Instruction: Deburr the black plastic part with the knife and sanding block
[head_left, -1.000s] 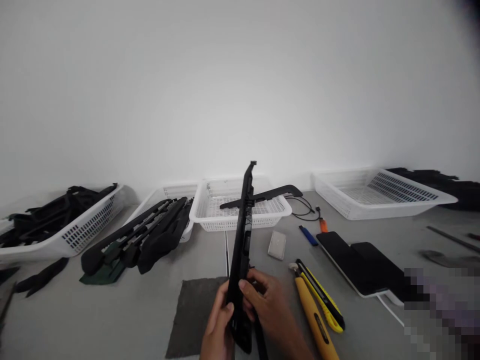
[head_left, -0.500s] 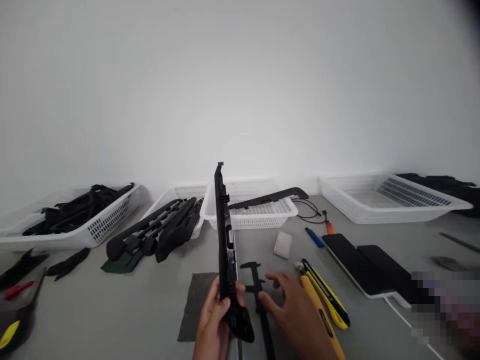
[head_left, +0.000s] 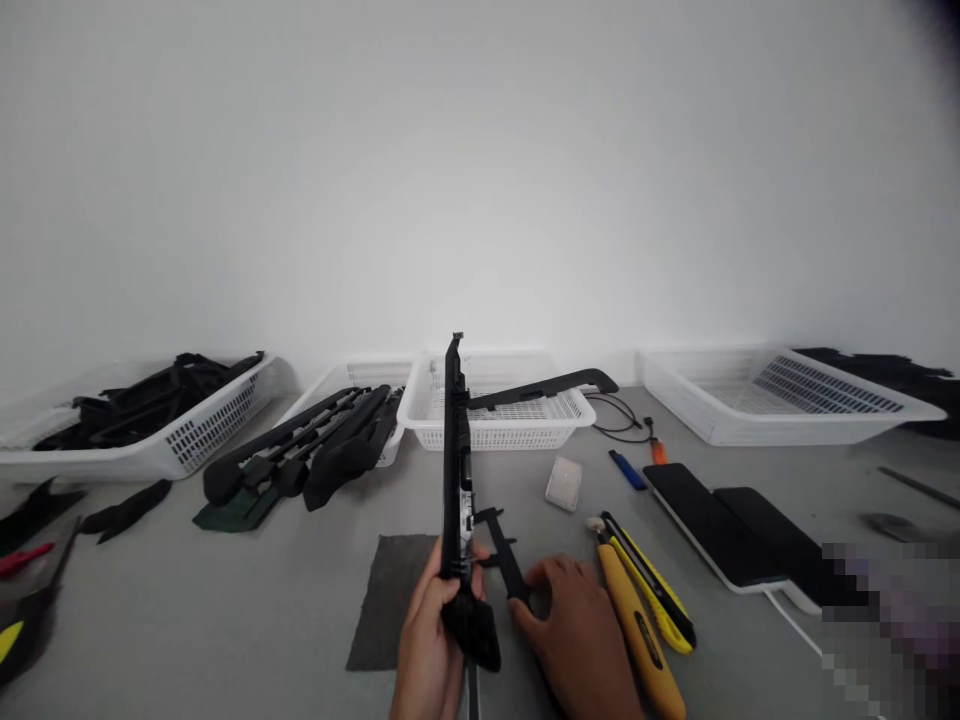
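Observation:
A long black plastic part (head_left: pixel 454 460) stands nearly upright in my left hand (head_left: pixel 429 630), whose fingers wrap round its lower end. My right hand (head_left: pixel 581 625) lies low over the table with its thumb and fingers on either side of the beam of a black caliper (head_left: pixel 510 568), closed on it. Left of my left hand a dark grey cloth square (head_left: pixel 386 605) lies flat. A yellow-handled tool (head_left: pixel 637 630) and a yellow and black cutter (head_left: pixel 660 600) lie just right of my right hand.
White baskets with black parts stand at the left (head_left: pixel 217 425), centre-left (head_left: pixel 319 385) and centre (head_left: pixel 495 436). Another basket (head_left: pixel 720 428) is at the right. Nearer are a small whitish block (head_left: pixel 563 484), a blue piece (head_left: pixel 627 470) and black-topped devices (head_left: pixel 720 525).
My right hand has come down onto the caliper, and its fingers have closed round it. The long black part has shifted slightly right and turned in my left hand.

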